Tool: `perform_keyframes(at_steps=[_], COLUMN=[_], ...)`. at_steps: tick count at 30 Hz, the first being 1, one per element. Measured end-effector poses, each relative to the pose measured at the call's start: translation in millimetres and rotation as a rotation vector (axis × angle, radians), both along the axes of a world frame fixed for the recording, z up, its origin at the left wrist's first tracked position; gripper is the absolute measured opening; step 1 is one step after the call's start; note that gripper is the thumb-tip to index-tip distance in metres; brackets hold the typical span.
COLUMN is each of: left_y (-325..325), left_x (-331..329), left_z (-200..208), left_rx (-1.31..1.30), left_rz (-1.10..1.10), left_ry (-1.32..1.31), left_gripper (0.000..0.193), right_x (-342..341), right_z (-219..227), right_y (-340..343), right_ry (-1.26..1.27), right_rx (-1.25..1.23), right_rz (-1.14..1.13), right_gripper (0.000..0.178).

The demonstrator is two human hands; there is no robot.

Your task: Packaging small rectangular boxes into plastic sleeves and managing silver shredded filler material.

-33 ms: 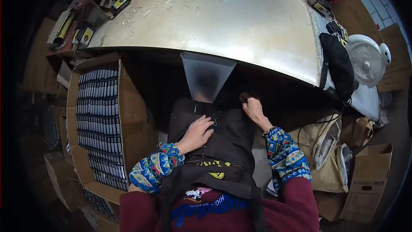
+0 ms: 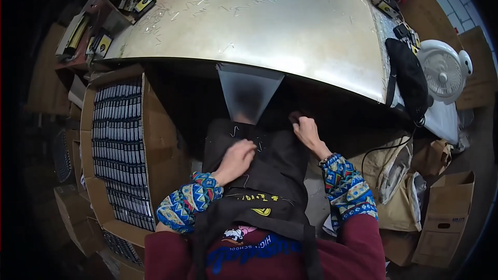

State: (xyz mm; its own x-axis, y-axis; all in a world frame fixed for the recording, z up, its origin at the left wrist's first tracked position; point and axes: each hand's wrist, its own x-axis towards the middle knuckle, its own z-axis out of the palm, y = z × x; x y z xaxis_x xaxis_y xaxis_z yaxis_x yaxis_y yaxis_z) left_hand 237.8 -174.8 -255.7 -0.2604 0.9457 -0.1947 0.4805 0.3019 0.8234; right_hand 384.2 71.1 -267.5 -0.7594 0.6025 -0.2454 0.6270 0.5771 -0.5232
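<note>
A black apron (image 2: 282, 171) with yellow markings covers my lap. My left hand (image 2: 238, 158) is over its middle, fingers bunched and blurred by motion; whether they pinch anything does not show. Thin bent metal wires lie on the apron: one wire (image 2: 235, 131) near its far end, another wire (image 2: 260, 147) just beyond my left fingertips, and a third (image 2: 245, 180) nearer me. At the apron's right edge my right hand (image 2: 309, 134) is closed, its fingertips in the shadow under the table; what they grip is hidden. A translucent tapered sheet (image 2: 254, 85) hangs from the table edge.
Ahead is a metal-topped table (image 2: 290, 26) with loose bent wires scattered on it. An open carton (image 2: 161, 124) of tightly packed small items stands at left. On the right are a white fan (image 2: 441, 75), a black pouch (image 2: 407, 78), paper sacks (image 2: 397, 192) and a cardboard box (image 2: 443, 218).
My left hand's fingers, spread on the apron before, have drawn together and lifted slightly. The wires near it have shifted or turned. My right hand stays nearly still.
</note>
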Motion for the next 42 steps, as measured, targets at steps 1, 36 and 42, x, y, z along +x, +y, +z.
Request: perform_keyframes(at_steps=[1,36,42], left_y=[6,5,11], left_x=[-6,-81,-97], left_z=[0,96,114], left_rx=[-0.033,0.264,0.273], left_rz=[0.130,0.738,0.710], left_ry=[0.113,-0.438,-0.381], left_gripper=[0.042,0.010,0.022], right_x=[2,-59,-20], right_z=[17,-39,4], right_y=[-1,-108,-100], right_ry=[0.095,0.541,0.454], right_rx=[-0.004,-1.842,-2.246], right_rz=[0.034,-0.683,-0.320], right_gripper=[0.012,0.029,0.035])
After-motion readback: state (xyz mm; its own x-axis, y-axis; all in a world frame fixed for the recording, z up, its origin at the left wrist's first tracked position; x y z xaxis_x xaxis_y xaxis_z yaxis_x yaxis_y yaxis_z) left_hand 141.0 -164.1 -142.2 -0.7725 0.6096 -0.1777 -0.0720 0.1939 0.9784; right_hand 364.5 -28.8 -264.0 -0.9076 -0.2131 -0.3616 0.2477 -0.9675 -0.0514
